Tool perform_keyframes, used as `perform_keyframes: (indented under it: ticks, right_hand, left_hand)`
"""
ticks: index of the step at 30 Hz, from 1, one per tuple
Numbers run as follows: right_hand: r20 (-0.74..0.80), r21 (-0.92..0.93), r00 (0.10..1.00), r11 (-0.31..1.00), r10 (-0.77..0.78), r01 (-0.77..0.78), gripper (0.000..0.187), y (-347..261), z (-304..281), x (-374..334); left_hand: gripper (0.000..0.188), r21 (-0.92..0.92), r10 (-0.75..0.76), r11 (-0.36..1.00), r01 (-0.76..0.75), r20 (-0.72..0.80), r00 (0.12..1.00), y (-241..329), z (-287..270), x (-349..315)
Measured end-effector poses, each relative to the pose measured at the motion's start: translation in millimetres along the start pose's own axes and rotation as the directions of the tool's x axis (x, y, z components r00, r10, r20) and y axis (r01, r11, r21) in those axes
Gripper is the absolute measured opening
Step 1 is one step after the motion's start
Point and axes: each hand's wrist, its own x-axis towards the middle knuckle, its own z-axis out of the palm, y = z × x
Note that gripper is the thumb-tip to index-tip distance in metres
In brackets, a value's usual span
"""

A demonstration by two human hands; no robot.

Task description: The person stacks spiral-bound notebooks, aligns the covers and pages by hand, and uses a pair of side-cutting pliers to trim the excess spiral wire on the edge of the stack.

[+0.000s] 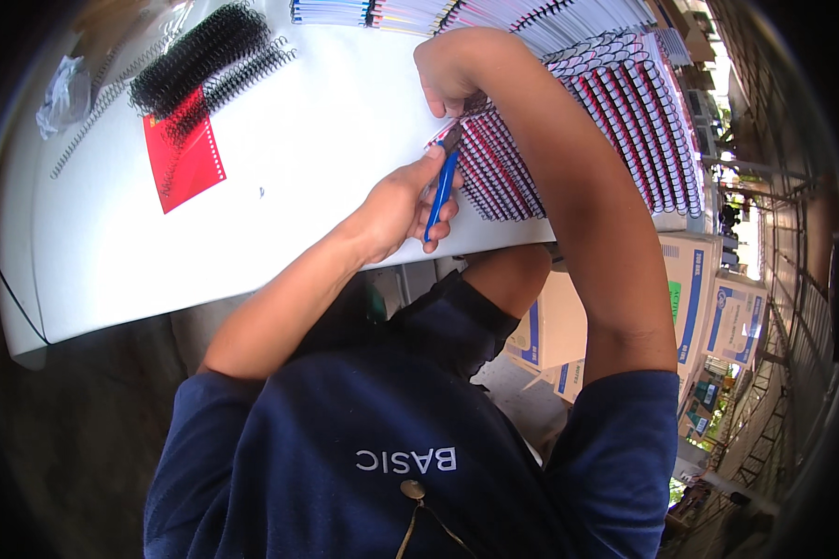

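Note:
My left hand (405, 207) is closed around a pair of blue-handled pliers (444, 191). The dark jaws point away from me and meet the near-left corner of a stack of spiral-bound notebooks (502, 172). Just beyond the jaws, my right hand (449, 76) bends down over the far end of that stack, its fingers curled. What these fingers grip is hidden behind the hand and forearm. The notebooks lie with their dark coils and red-and-white edges showing.
Loose black binding coils (200, 61) lie at the far left, partly over a red punched cover (191, 172). A crumpled clear plastic wrapper (63, 98) is beside them. More bound notebooks (639, 130) are piled at the right and along the back. Cardboard boxes (555, 321) stand below the white table (308, 177).

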Motion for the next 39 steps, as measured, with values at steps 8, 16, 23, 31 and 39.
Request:
perform_keyframes:
  ticks: [8, 16, 23, 31, 39]
  right_hand:
    - [-0.066, -0.001, 0.995, 0.997, -0.078, 0.078, 0.024, 8, 4, 6]
    - [-0.135, -0.048, 0.982, 0.989, 0.134, -0.141, 0.024, -7, -5, -24]
    - [-0.068, -0.142, 0.997, 0.989, 0.033, -0.043, 0.02, 0, -11, -29]
    - [0.018, -0.131, 0.998, 0.989, -0.063, 0.064, 0.023, 9, -12, -21]
    - [-0.084, -0.032, 0.993, 0.996, -0.085, 0.082, 0.027, 12, -10, -25]
  left_hand:
    - [0.055, 0.047, -0.013, 0.999, 0.021, -0.16, 0.987, 9, 28, 11]
    - [0.054, 0.112, 0.001, 0.993, 0.026, -0.234, 0.972, 12, 46, 0]
    - [0.059, 0.073, -0.012, 0.997, 0.018, -0.081, 0.997, 10, 23, 6]
    - [0.054, 0.056, 0.024, 0.998, -0.01, -0.259, 0.965, 12, 55, 8]
    - [0.055, 0.177, -0.001, 0.984, 0.027, -0.146, 0.989, 13, 47, -2]
